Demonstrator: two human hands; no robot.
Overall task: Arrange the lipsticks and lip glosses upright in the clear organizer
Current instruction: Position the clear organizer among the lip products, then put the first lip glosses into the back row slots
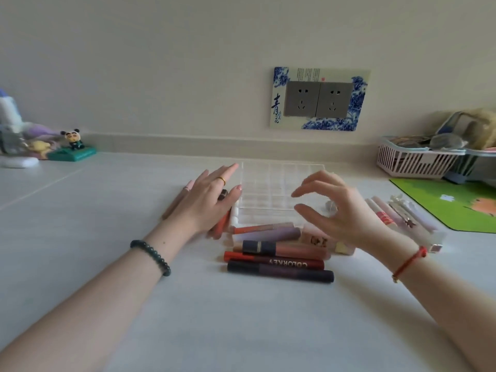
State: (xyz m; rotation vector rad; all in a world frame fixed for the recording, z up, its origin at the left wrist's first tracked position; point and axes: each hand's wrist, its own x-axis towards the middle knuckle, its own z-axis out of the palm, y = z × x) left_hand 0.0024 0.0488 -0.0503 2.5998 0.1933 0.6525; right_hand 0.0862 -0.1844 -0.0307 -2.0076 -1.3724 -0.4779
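Observation:
A clear gridded organizer [279, 181] stands empty on the white table, just beyond my hands. In front of it lie several lipsticks and glosses on their sides, among them a dark purple tube [280, 272], a red tube [273, 261] with lettering and a lilac tube [268, 234]. My left hand [208, 202] lies flat with straight fingers over a few tubes at the organizer's left edge, including an orange-red one [222, 224]. My right hand [335, 208] hovers above the organizer's near right corner, fingers loosely curved, holding nothing. More pale tubes [400, 216] lie to the right.
A pink slatted basket [413, 161] full of items stands at the back right, with a green mat [456, 205] in front of it. Small figurines [73, 146] sit at the back left. A double wall socket [318, 99] is on the wall behind.

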